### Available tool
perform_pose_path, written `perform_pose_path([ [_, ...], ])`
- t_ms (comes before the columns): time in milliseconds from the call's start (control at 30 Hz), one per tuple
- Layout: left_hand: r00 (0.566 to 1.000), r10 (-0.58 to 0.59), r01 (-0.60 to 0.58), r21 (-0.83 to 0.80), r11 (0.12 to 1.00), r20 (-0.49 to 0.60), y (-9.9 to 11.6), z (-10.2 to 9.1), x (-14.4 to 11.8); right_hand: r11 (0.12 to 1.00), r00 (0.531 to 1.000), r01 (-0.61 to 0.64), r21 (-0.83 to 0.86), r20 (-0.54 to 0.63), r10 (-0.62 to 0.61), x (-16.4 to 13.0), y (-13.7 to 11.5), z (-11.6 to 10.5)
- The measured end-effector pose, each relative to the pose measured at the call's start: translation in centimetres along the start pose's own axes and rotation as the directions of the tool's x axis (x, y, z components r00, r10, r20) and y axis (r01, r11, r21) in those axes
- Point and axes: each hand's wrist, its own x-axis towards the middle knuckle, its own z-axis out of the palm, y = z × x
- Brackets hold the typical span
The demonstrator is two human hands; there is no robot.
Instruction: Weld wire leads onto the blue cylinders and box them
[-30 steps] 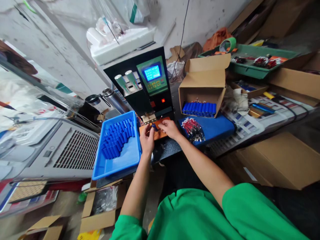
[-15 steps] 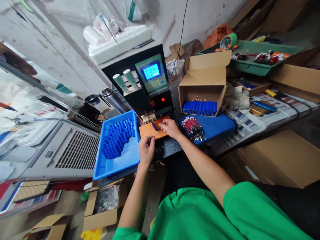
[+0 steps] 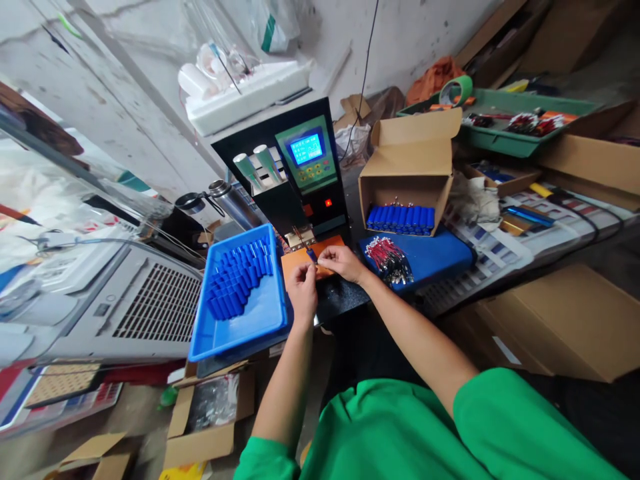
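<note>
Under the welding tips of a black spot welder (image 3: 280, 167) is a small blue battery (image 3: 312, 255), above an orange plate (image 3: 295, 261). My right hand (image 3: 343, 262) has its fingertips pinched at the battery's right side. Just below the battery, my left hand (image 3: 303, 290) is closed in a pinch, close to the right fingertips; whatever thin thing it may hold is too small to make out. To the left, a blue tray (image 3: 257, 320) holds rows of blue batteries (image 3: 233, 287). Red and black wires (image 3: 389, 260) with white connectors lie in a bundle to the right.
An open cardboard box (image 3: 410, 150) with wired blue batteries stands right of the welder. Behind it is a green tray (image 3: 500, 140) with more wires and a tape roll (image 3: 457, 90). A steel flask (image 3: 233, 203) stands behind the blue tray.
My left hand has moved right and come close to my right hand, which stays at the battery. The battery's lower end is now partly behind the fingers. The view has shifted slightly.
</note>
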Motion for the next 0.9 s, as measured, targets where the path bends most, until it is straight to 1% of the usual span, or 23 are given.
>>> perform_pose_path([
  [67,1.000,0.005,-0.005,0.001,1.000,0.007,-0.2,0.4,0.0,1.000,1.000,0.009,0.001,-0.010,-0.009,0.0,0.1,0.1],
  [167,0.998,0.063,-0.063,0.041,0.997,0.018,-0.6,0.5,-0.3,1.000,0.999,0.013,0.015,-0.039,-0.012,0.0,0.2,0.2],
  [233,0.992,0.121,-0.123,0.104,0.987,0.025,-0.9,0.1,-0.4,0.999,0.998,0.005,0.035,-0.065,-0.002,0.0,0.2,0.2],
  [300,0.974,0.216,-0.225,0.210,0.952,0.065,-1.3,-0.6,-0.2,0.997,0.996,-0.010,0.070,-0.088,0.017,0.1,0.3,0.3],
  [333,0.957,0.270,-0.289,0.265,0.920,0.106,-1.5,-1.0,0.1,0.995,0.995,-0.019,0.097,-0.097,0.028,0.1,0.4,0.3],
  [400,0.907,0.348,-0.412,0.336,0.847,0.236,-1.9,-1.6,0.8,0.986,0.991,-0.034,0.165,-0.125,0.055,0.2,0.5,0.3],
  [467,0.861,0.354,-0.479,0.346,0.807,0.366,-2.2,-2.0,1.7,0.972,0.982,-0.045,0.231,-0.167,0.085,0.2,0.5,0.4],
  [500,0.847,0.337,-0.486,0.342,0.805,0.410,-2.4,-2.0,2.1,0.965,0.977,-0.047,0.256,-0.189,0.098,0.2,0.4,0.4],
  [567,0.847,0.298,-0.462,0.333,0.822,0.440,-2.6,-1.9,2.6,0.956,0.968,-0.052,0.289,-0.219,0.119,0.2,0.2,0.5],
  [700,0.888,0.230,-0.362,0.297,0.884,0.398,-3.0,-1.7,2.3,0.945,0.957,-0.078,0.317,-0.243,0.160,0.3,0.0,0.6],
  [800,0.901,0.207,-0.313,0.242,0.919,0.380,-2.9,-1.7,1.9,0.945,0.952,-0.091,0.313,-0.252,0.175,0.5,0.0,0.6],
  [900,0.918,0.184,-0.254,0.165,0.953,0.351,-2.6,-1.8,2.3,0.951,0.950,-0.104,0.291,-0.254,0.181,0.7,0.1,0.7],
])
